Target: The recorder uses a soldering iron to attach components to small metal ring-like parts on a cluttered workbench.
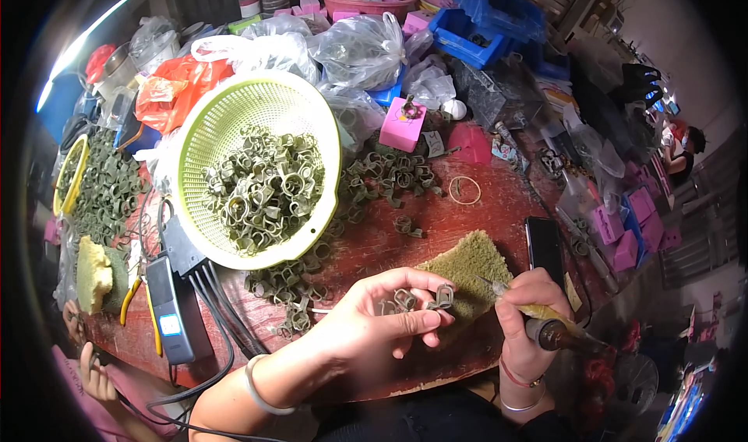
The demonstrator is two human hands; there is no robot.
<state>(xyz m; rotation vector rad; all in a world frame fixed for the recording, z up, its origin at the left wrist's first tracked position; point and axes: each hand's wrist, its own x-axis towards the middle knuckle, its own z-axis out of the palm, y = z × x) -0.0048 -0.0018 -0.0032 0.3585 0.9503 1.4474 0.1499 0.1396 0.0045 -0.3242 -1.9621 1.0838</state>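
Observation:
My left hand (366, 317) is palm up, with one small grey-green ring (444, 295) pinched at its fingertips. Several more such rings (403, 300) lie in the curled fingers. My right hand (522, 341) grips a pen-like tool (545, 313) with a thin pointed metal tip and a yellowish wrapped grip. That tip points left toward the pinched ring, apart from it. Beneath both hands' fingers lies a rough olive-green sponge pad (475, 263). A yellow-green plastic basket (333, 123) heaped with similar rings stands to the left, and loose rings (393, 173) are scattered around it.
A black phone (544, 243) lies right of the pad. A pink block (403, 124) stands beyond the loose rings. Cables (230, 309), a power bank-like device (173, 309) and yellow-handled pliers (128, 302) are at left. Another person's hand (95, 376) is at lower left.

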